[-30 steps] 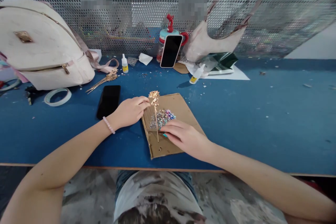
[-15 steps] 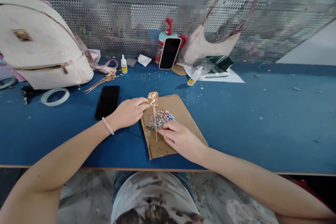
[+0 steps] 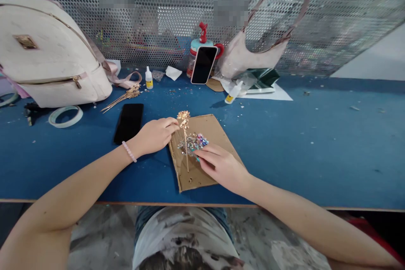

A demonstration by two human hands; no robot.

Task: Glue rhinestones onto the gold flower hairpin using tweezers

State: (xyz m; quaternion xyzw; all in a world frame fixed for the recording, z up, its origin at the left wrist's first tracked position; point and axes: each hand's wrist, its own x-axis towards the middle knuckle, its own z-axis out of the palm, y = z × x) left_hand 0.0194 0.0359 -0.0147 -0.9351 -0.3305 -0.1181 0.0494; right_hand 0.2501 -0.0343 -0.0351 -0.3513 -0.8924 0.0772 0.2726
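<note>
A brown cardboard piece (image 3: 218,135) lies on the blue table, bearing a pile of small shiny beads (image 3: 193,140). Across it stretches a gold hairpin (image 3: 186,143) with a flower-shaped top. My left hand (image 3: 160,134), wearing a pink bead bracelet (image 3: 129,151), pinches the hairpin near its flower end at the cardboard's left edge. Over the right side of the beads, my right hand (image 3: 223,166) is closed on a thin tool, probably tweezers (image 3: 191,152), whose tip reaches toward the pile beside the pin's stem.
A dark phone (image 3: 129,123), tape roll (image 3: 66,117), gold hairpins (image 3: 122,98) and pale backpack (image 3: 60,59) lie left. Behind are glue bottles (image 3: 149,78), a propped phone (image 3: 204,65), a lidded cup (image 3: 193,46) and a handbag (image 3: 265,57).
My right hand has shifted slightly right, and the thin tool now points up-left over the beads instead of lying beside the stem. My left hand keeps its hold on the hairpin.
</note>
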